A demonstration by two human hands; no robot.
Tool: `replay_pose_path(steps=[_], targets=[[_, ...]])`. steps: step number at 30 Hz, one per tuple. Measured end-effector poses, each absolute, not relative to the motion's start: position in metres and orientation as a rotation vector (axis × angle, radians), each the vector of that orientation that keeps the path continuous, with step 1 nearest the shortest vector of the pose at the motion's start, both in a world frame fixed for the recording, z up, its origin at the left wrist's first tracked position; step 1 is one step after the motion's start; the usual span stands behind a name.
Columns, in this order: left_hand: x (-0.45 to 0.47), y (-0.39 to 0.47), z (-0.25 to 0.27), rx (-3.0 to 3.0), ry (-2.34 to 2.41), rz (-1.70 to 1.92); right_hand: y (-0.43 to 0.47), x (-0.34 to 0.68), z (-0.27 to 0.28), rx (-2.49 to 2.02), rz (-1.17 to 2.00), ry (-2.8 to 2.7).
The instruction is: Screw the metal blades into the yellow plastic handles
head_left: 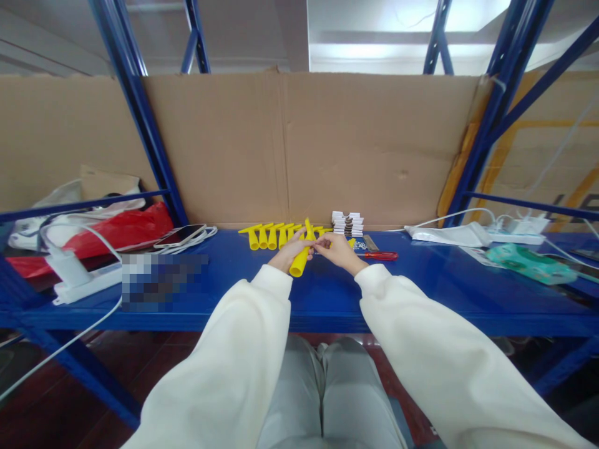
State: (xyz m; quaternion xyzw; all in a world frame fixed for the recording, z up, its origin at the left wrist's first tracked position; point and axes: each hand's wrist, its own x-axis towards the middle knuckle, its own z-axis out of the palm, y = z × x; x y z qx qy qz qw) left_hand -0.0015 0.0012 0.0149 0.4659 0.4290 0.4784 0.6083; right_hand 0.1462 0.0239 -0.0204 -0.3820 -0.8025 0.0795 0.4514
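Head view, from the left: on a blue shelf (253,299), a red bag (138,232) behind a white power strip (105,280). Next, a dark flat device (180,236) beside a looped white cable (202,234). Then, near the cardboard panel (350,143), a row of yellow funnel-shaped pieces (272,238), partly hidden by the hands. At centre, left hand (286,252) closed around a tilted yellow piece (299,264), wide open end low and toward the body. Just right, right hand (337,249) with thumb and fingertips drawn together at the side of that piece; too small to tell whether gripping anything. Behind, a stack of white parts (347,224); rightward, a red-handled screwdriver (381,255) lying flat. Farther right, a white pouch (447,234), a second power strip (517,237) with cables, and a green packet (528,262) in front.
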Motion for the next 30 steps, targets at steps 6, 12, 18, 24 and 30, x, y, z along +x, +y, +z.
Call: replay_pose_path(steps=[6, 12, 18, 24, 30], targets=[[-0.002, 0.003, 0.013, 1.084, 0.981, 1.103, 0.023, 0.146, -0.022, -0.934, 0.306, -1.937], [0.000, -0.003, 0.017, 1.093, 1.010, 1.084, 0.026, 0.147, -0.023, -0.894, 0.420, -1.870], [0.001, -0.004, 0.018, 1.113, 1.013, 1.049, 0.032, 0.148, -0.027, -0.838, 0.664, -1.773], [0.001, -0.004, 0.017, 1.134, 1.009, 1.054, 0.033, 0.149, -0.025, -0.840, 0.776, -1.709], [-0.001, -0.006, 0.018, 1.182, 1.024, 1.035, 0.030, 0.159, -0.015, -0.906, 0.723, -1.639]])
